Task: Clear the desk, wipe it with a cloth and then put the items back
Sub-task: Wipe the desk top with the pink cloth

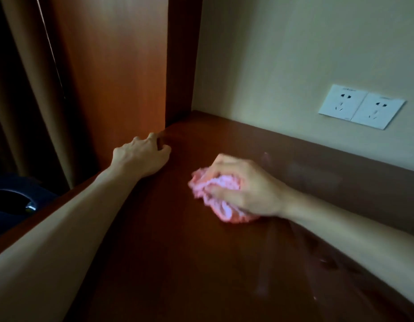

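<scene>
- Dark reddish wooden counter (178,263) fills the lower frame
- Left hand (141,156), centre left, rests at the counter's edge, fingers curled, holding nothing
- Right hand (243,187), centre right, fingers clenched round a bunched, blurred pink cloth (215,194) pressed onto the counter

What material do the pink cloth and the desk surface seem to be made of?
Pink cloth: looks like soft, fluffy textile, perhaps microfibre or terry; it bunches into crumpled folds under the right hand, though motion blur hides the weave.
Desk: reddish-brown wood or wood-look laminate with a smooth, slightly glossy finish; faint reflections and streaks show on it. No grain is clear, so which of the two cannot be told.
</scene>
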`<move>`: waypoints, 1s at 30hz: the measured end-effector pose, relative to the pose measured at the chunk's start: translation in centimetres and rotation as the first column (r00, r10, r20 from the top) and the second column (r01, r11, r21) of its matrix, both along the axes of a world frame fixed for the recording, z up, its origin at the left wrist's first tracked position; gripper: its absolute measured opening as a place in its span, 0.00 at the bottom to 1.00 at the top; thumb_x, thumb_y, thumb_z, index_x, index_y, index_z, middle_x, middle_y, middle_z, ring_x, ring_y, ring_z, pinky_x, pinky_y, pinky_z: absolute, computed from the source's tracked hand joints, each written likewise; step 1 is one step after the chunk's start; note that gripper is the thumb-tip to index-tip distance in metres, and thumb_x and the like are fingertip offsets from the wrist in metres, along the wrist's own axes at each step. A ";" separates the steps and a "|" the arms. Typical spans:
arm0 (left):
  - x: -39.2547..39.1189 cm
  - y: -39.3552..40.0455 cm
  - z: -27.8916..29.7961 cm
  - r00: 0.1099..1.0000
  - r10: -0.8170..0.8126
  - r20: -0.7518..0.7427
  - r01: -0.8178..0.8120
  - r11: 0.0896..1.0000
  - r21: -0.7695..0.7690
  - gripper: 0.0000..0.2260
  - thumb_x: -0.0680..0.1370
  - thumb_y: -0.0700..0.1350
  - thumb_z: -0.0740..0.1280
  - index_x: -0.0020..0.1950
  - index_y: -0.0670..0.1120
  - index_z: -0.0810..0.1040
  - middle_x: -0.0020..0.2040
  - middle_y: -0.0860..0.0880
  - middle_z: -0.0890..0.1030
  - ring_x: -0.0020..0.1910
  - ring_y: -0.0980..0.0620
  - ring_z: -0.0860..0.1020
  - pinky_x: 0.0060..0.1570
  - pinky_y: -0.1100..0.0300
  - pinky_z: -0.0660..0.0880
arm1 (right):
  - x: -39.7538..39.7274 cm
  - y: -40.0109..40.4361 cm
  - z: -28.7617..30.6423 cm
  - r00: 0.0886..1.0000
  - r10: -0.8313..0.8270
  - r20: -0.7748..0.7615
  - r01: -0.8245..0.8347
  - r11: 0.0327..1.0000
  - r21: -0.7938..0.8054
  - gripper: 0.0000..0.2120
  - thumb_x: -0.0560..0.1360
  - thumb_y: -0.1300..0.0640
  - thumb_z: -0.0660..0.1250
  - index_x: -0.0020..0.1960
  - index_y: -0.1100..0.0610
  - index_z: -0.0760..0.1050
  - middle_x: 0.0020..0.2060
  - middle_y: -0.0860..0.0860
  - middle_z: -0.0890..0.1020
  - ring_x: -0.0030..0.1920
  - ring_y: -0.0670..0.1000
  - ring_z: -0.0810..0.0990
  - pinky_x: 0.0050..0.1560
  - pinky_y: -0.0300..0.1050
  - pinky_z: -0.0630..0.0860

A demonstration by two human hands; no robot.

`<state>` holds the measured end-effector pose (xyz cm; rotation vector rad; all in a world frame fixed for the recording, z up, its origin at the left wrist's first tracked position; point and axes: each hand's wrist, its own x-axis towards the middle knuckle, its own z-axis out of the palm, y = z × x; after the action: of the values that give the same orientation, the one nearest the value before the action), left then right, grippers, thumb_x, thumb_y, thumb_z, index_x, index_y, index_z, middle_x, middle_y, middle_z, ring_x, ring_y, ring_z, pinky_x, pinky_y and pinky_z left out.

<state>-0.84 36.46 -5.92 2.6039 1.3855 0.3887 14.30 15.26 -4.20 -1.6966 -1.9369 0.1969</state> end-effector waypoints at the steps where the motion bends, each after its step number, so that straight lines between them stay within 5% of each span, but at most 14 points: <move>1: 0.0 0.1 0.0 1.000 0.000 0.002 0.000 1.000 -0.008 0.28 0.81 0.64 0.51 0.76 0.51 0.64 0.65 0.41 0.76 0.60 0.39 0.78 0.47 0.48 0.69 | 1.2 1.5 -0.1 0.999 -0.038 0.011 0.037 0.999 0.032 0.07 0.77 0.50 0.72 0.51 0.52 0.83 0.47 0.50 0.79 0.48 0.49 0.81 0.53 0.54 0.76; 5: 0.2 0.4 0.0 1.000 0.000 -0.017 -0.001 1.000 -0.022 0.27 0.82 0.64 0.51 0.75 0.50 0.65 0.64 0.42 0.76 0.58 0.40 0.78 0.46 0.49 0.69 | 6.7 8.3 -0.5 0.976 -0.216 0.035 0.213 0.974 0.075 0.08 0.75 0.46 0.69 0.47 0.50 0.81 0.45 0.51 0.79 0.46 0.51 0.81 0.52 0.54 0.77; 8: 0.3 0.4 -0.1 0.999 0.008 -0.032 -0.008 1.000 -0.004 0.26 0.81 0.64 0.50 0.74 0.51 0.64 0.63 0.42 0.75 0.57 0.40 0.77 0.45 0.49 0.68 | 10.3 12.7 -0.8 0.942 -0.335 -0.019 0.336 0.940 0.061 0.04 0.76 0.48 0.70 0.45 0.48 0.81 0.47 0.50 0.80 0.45 0.48 0.81 0.49 0.45 0.75; 14: 0.4 0.2 -0.4 1.000 0.019 -0.023 -0.019 1.000 0.020 0.26 0.81 0.64 0.48 0.76 0.54 0.63 0.61 0.43 0.76 0.51 0.45 0.76 0.44 0.50 0.68 | 15.7 19.1 -1.0 0.839 -0.525 -0.144 0.533 0.846 0.018 0.06 0.77 0.54 0.68 0.48 0.54 0.82 0.44 0.46 0.87 0.36 0.42 0.83 0.37 0.37 0.79; 21: 0.3 0.2 -0.3 1.000 0.010 -0.023 -0.009 1.000 0.017 0.26 0.81 0.64 0.48 0.76 0.55 0.63 0.59 0.45 0.78 0.55 0.42 0.79 0.43 0.50 0.69 | 14.9 20.6 -0.7 0.713 -0.690 0.121 0.689 0.722 0.059 0.11 0.75 0.55 0.62 0.54 0.55 0.80 0.57 0.55 0.83 0.59 0.60 0.80 0.57 0.49 0.77; 30: 0.1 -0.3 0.1 1.000 0.025 0.012 -0.024 0.998 -0.050 0.27 0.81 0.63 0.52 0.77 0.53 0.63 0.69 0.42 0.73 0.64 0.40 0.75 0.50 0.47 0.72 | 4.7 7.9 -1.1 0.884 -0.456 0.107 0.448 0.890 0.090 0.05 0.77 0.53 0.64 0.46 0.54 0.76 0.47 0.50 0.77 0.46 0.52 0.79 0.42 0.47 0.77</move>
<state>-0.74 36.19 -5.87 2.5427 1.4058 0.3676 19.01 23.21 -5.34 -2.1031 -1.5494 -0.1502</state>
